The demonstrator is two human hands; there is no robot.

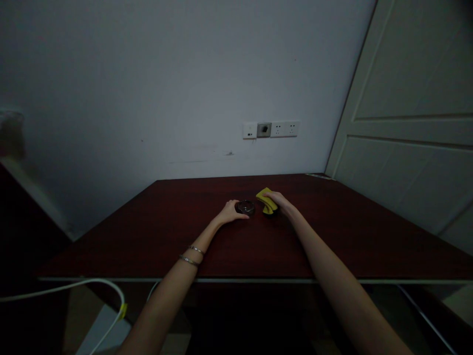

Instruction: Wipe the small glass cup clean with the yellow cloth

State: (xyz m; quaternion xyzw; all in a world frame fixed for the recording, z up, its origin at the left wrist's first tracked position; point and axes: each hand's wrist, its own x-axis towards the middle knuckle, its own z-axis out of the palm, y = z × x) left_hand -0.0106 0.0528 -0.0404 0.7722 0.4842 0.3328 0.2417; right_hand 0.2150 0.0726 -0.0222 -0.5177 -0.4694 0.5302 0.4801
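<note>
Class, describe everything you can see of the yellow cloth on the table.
The cloth is small, bright yellow and soft-looking, crumpled into folds. It lies on the dark red table toward its far side, just right of a round dark dish; whether they touch is unclear. The right hand grips it, covering its right part.
</note>
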